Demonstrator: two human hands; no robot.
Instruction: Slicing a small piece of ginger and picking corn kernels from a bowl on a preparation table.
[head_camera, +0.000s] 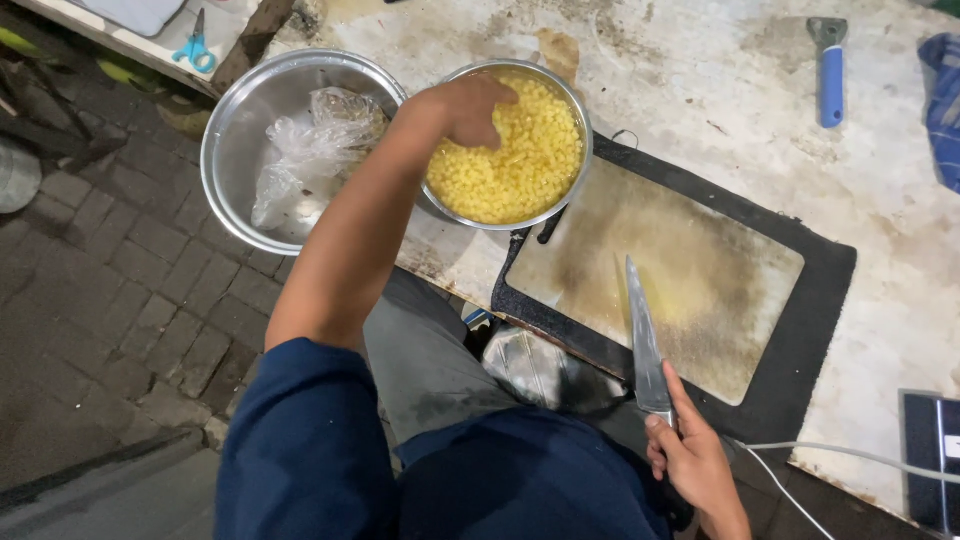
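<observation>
My left hand (468, 105) reaches into a round metal bowl (577, 185) filled with small yellow diced pieces (520, 165); its fingers curl down over the pile, and what they hold is hidden. My right hand (690, 458) grips the handle of a long kitchen knife (643, 335), blade pointing away over a worn, stained cutting board (690, 270) with a dark frame. The board surface under the blade is bare.
A larger metal bowl (232, 150) with a crumpled clear plastic bag (315, 150) stands left of the yellow bowl. A blue-handled scraper (829, 70) lies at the far right, blue scissors (195, 48) at top left. A white cable (850, 455) runs along the near right edge.
</observation>
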